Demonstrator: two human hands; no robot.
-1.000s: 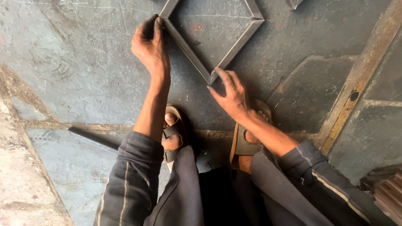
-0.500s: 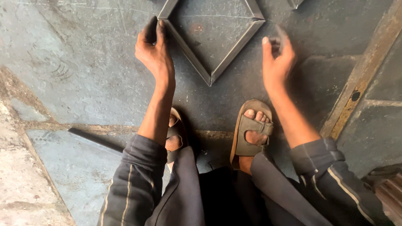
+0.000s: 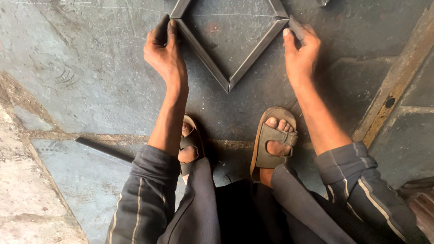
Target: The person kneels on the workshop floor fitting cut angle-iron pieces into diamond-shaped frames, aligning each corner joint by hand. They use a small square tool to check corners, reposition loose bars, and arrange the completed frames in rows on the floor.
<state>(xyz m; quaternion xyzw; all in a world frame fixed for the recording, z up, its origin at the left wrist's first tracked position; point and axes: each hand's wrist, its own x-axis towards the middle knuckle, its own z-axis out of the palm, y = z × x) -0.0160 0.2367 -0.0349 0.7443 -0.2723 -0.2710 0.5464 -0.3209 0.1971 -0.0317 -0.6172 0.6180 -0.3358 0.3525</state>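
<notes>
A diamond-shaped metal frame (image 3: 228, 49) lies flat on the stone floor (image 3: 81, 68); the left hand (image 3: 165, 52) grips its left corner, the right hand (image 3: 300, 49) pinches its right corner, both sandalled feet (image 3: 273, 140) planted just below, with a dark metal bar (image 3: 104, 150) beside the left forearm

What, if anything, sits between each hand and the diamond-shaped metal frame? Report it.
Nothing visible does. The left hand rests its fingers on the metal frame at its left corner, and the right hand touches the right corner. Only bare stone floor lies around them.
</notes>
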